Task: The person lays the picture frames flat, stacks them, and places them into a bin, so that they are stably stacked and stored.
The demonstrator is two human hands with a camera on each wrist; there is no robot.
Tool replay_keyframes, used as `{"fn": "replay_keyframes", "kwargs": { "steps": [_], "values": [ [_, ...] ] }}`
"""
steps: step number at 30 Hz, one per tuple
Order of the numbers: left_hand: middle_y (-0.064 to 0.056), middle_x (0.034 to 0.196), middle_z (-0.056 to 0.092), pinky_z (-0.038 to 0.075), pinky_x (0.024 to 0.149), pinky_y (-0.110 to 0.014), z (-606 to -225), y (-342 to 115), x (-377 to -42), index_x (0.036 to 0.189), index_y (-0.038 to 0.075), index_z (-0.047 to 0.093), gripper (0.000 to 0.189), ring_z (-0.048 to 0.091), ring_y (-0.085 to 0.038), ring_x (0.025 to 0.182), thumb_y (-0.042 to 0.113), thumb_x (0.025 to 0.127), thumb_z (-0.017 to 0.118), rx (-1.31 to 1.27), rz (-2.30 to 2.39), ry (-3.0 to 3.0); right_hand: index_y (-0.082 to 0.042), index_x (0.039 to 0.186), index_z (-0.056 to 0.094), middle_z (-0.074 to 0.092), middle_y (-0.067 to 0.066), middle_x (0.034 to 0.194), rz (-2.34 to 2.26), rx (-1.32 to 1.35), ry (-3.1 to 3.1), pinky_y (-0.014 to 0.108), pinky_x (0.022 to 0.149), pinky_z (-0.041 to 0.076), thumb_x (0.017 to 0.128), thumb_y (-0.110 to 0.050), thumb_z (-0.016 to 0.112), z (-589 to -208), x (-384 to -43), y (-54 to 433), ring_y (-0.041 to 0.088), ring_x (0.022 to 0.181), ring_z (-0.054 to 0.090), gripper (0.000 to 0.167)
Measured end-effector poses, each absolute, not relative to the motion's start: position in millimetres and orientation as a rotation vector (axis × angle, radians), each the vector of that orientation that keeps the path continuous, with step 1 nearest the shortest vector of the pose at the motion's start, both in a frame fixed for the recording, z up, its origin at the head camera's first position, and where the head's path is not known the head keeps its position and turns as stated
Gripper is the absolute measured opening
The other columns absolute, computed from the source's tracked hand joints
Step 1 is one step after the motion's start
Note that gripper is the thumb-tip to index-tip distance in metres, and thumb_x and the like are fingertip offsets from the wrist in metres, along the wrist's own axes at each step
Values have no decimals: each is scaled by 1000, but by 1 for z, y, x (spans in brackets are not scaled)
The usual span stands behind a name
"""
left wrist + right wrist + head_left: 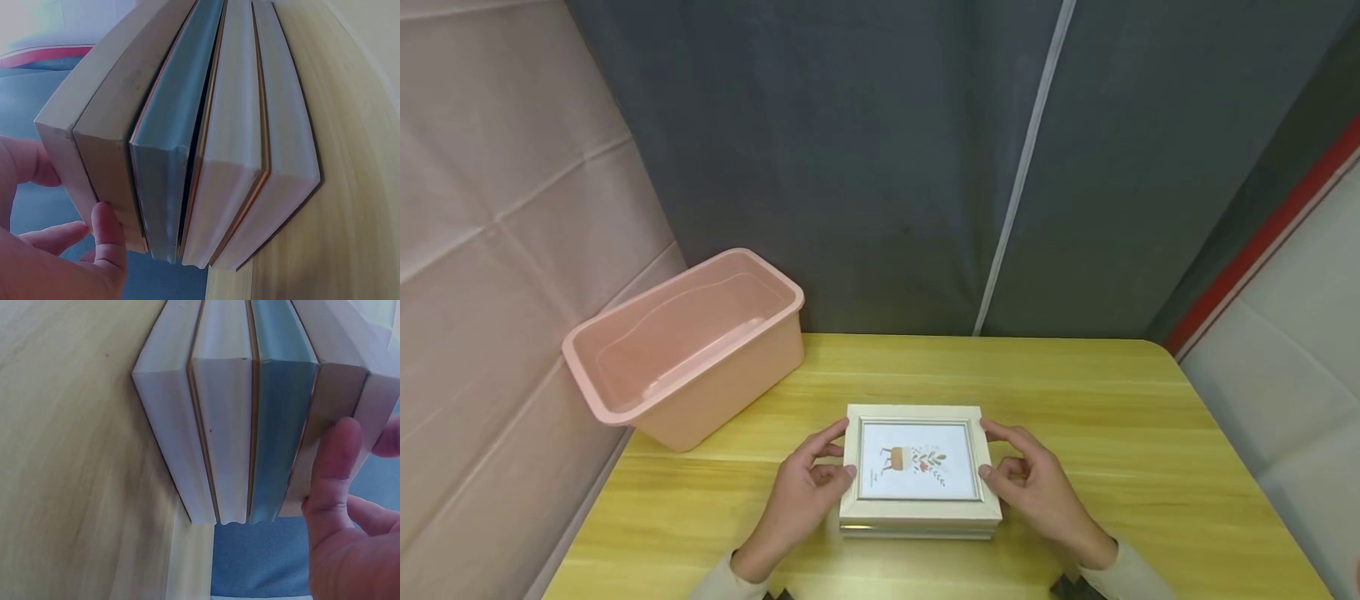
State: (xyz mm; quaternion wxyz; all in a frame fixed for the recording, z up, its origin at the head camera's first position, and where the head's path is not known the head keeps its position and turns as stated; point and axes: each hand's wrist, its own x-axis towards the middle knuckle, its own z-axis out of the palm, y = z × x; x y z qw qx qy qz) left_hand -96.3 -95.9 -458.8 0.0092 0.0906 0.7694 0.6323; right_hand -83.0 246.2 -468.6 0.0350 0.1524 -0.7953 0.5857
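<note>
A cream picture frame (921, 509) lies face up on top of a stack, showing a plant-in-a-pot drawing (913, 458) turned sideways. At its left side, my left hand (805, 483) grips the edge between thumb and fingers. My right hand (1037, 492) holds the opposite edge the same way. Several frames lie beneath, flush on one another; the wrist views show a blue frame (169, 125) in the middle and white frames (219, 425) at the bottom. In the right wrist view, the thumb (337, 462) presses near the seam under the top frame.
A pink plastic bin (730, 375) stands at the table's back left, with nothing seen inside. The stack rests on a yellow wood-grain table (1112, 433). Dark curtains (850, 167) hang behind, and pale cloth (490, 250) covers the left side.
</note>
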Motion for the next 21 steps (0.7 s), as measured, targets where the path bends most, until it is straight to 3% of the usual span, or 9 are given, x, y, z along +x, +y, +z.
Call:
{"fn": "replay_keyframes", "kwargs": {
  "steps": [9,15,21],
  "values": [
    [-7,147,60,62,90,-25,-459,-98,-98,151,17,58,67,63,-28,116,-2,89,77,290,1963,2381,-9,153,51,57,17,131,1733,469,-2462,23,50,48,99,-4,72,-474,-82,247,3,65,59,59],
    [-7,144,63,62,88,-26,-457,-104,-99,147,18,61,60,63,-31,117,6,91,80,304,1913,2420,-15,153,52,58,12,131,1663,482,-2491,26,56,52,100,-9,72,-477,-81,248,13,80,65,57],
    [-6,140,66,61,88,-26,-451,-113,-101,138,19,66,49,61,-34,121,8,93,78,293,1903,2497,-25,155,50,57,16,136,1695,438,-2571,27,64,56,101,-17,72,-476,-81,247,16,90,63,59]
  ]
}}
